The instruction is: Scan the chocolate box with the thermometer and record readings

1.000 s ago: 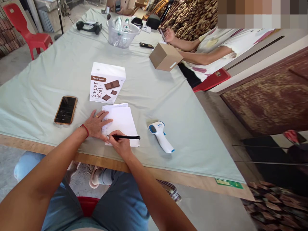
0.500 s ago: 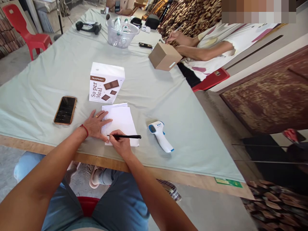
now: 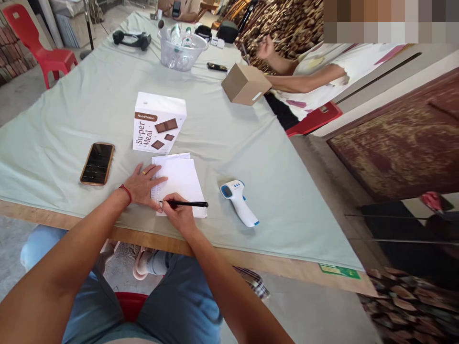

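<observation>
Black pen (image 3: 193, 204) in grip, my right hand (image 3: 179, 215) rests on the lower part of a white spiral notebook (image 3: 181, 179); the pen's tip end points left and touches or nearly touches the page. My left hand (image 3: 145, 185) lies flat with fingers spread over the notebook's left edge. Behind the notebook stands a white box (image 3: 158, 124) with chocolate pieces printed on it. A phone (image 3: 97, 164) in a brown-edged case lies to the left. To the right is a white and blue infrared thermometer (image 3: 239, 202).
Farther back are a clear plastic basket (image 3: 182, 55) with bottles, a black headset-like device (image 3: 131, 40) and a cardboard box (image 3: 246, 83). A person sits at the right edge with an arm (image 3: 308, 79) behind that box. A red chair (image 3: 53, 57) stands at left.
The pen's rear end has shifted slightly left, while my left hand stays put. At the far right, the other person's hand has risen away from the cardboard box.
</observation>
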{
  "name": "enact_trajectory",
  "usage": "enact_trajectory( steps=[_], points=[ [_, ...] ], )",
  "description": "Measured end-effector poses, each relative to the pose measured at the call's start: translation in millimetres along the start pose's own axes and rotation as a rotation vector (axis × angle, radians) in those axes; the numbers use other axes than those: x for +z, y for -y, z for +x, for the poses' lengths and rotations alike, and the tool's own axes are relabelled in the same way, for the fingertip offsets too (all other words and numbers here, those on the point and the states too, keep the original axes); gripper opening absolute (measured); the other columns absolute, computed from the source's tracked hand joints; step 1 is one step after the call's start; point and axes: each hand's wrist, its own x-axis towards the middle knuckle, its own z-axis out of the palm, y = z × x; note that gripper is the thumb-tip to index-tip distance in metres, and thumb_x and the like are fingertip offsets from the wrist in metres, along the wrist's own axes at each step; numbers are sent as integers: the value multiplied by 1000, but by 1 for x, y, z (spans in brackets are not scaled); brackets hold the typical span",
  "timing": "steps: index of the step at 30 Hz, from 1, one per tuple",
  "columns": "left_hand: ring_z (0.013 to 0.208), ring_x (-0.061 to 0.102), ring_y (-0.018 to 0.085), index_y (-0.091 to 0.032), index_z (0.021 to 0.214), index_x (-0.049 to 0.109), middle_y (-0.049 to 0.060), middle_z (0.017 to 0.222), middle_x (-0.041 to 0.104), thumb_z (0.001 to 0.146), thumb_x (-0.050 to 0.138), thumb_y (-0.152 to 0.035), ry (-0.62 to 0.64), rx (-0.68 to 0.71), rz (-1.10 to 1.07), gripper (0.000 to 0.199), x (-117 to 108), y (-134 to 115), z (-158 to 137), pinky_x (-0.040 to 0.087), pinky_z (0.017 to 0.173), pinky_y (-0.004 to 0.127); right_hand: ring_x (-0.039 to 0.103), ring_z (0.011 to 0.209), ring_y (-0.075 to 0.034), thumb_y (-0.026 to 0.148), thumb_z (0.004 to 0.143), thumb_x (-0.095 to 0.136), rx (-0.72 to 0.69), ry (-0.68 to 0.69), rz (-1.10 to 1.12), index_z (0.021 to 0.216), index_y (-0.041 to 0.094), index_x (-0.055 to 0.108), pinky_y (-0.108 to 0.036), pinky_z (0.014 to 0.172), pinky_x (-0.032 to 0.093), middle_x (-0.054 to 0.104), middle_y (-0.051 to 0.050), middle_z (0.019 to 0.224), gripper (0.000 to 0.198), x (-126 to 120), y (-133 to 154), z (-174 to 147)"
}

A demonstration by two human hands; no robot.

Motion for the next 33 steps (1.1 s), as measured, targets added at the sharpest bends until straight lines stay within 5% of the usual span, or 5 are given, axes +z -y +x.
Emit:
enact_trajectory(
  steps=[8,19,23,27,33],
  points=[
    [145,20,40,-22,146,42,18,159,23,61,69,-74,18,-2,11,103,-2,0,0,7,115,62,52,56,-13,30,65,53,5,-96,-8,65,22,56,-27,56,46,57,3,58,9,0,-1,0],
    [145,22,40,-24,144,45,17,158,26,61,71,-71,-11,-1,-7,99,0,1,0,8,116,61,50,54,-13,29,66,53,-25,-35,-23,64,22,55,-26,53,42,54,4,56,8,1,-5,1],
    [145,21,40,-23,145,43,17,159,23,61,70,-72,3,-2,2,101,0,2,0,7,116,61,49,55,-13,28,70,53,-106,-138,-76,66,23,55,-26,55,43,54,3,59,8,-2,-5,1],
    [146,20,39,-23,146,42,18,160,21,60,69,-75,31,-10,16,104,0,2,0,6,116,61,53,63,-15,30,83,52,-220,-312,-185,83,22,62,-29,63,48,61,-1,75,13,-16,-7,6],
    [146,21,38,-25,145,42,17,159,23,59,70,-74,22,-18,20,103,-2,4,0,7,116,61,57,104,-25,14,85,39,-340,-274,-582,121,18,60,-43,93,48,61,-13,108,42,-36,-28,23]
  ],
)
